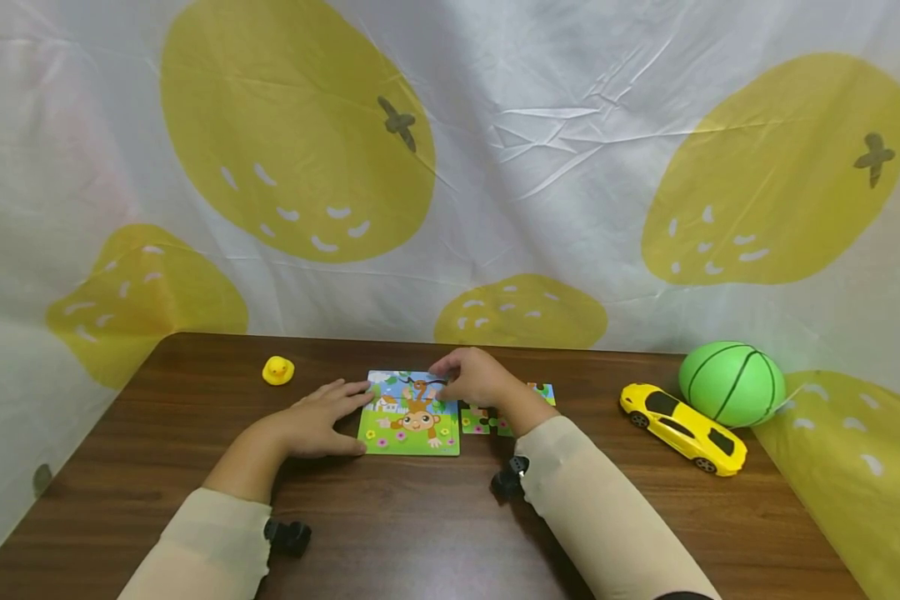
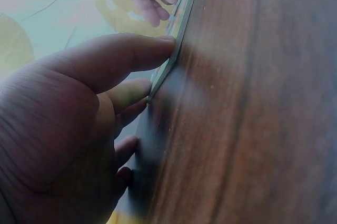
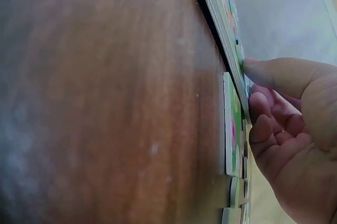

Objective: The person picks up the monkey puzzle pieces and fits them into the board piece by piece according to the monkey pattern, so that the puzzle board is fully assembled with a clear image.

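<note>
A square jigsaw puzzle [image 1: 408,429] with a monkey picture lies on the table in the head view. My left hand [image 1: 318,422] rests along its left edge, thumb by the near left corner and fingers spread toward the far left corner. My right hand [image 1: 478,382] is over its far right corner, thumb and forefinger pinching a puzzle piece [image 3: 240,58] that is mostly covered. In the right wrist view the thumb lies on the puzzle's upper face, with the other fingers curled beside its edge. Partly under my right wrist are several other puzzle pieces [image 1: 478,423].
On the right side of the table stand a yellow toy car [image 1: 682,429] and a green ball [image 1: 731,383], close together. A small yellow rubber duck [image 1: 277,371] sits at the back left. A lemon-print cloth [image 1: 540,225] hangs behind the wooden table [image 1: 412,533].
</note>
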The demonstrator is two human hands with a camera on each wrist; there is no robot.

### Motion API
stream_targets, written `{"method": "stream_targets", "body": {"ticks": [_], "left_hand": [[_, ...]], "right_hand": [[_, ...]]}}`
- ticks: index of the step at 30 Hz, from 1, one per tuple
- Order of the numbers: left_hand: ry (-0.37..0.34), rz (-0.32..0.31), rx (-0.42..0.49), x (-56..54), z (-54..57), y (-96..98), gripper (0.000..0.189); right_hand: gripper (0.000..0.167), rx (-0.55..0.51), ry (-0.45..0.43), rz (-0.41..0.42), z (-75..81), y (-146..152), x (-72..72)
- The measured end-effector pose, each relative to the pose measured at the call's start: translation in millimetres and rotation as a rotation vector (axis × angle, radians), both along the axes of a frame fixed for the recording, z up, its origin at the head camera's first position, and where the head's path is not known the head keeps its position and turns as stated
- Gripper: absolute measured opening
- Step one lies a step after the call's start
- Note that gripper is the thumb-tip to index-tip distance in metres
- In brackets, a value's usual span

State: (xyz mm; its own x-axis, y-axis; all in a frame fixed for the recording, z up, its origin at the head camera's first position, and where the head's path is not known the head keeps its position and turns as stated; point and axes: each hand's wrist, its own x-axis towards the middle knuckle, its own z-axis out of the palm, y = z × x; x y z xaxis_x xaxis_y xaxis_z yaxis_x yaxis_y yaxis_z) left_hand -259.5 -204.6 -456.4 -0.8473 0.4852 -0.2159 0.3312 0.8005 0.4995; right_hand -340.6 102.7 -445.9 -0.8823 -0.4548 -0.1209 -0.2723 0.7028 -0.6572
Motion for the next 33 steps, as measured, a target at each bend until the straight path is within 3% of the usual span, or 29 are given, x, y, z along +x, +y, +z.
{"method": "stream_targets", "body": {"ticks": [11, 22, 27, 33], "left_hand": [[0.000, 0.004, 0.006, 0.1, 0.4, 0.0, 0.092], [-0.001, 0.007, 0.000, 0.4, 0.8, -0.8, 0.092], [0.001, 0.004, -0.002, 0.5, 0.1, -0.8, 0.092], [0.007, -0.001, -0.007, -0.2, -0.1, -0.8, 0.093]], "right_hand": [[0.031, 0.123, 0.010, 0.098, 9.3, -4, -1.3], [0.033, 0.154, -0.001, 0.119, 9.0, -4, -6.2], [0.034, 0.092, 0.013, 0.077, 8.0, 0, -5.6], [0.040, -0.035, 0.010, 0.017, 15.0, 15, 4.8]]}}
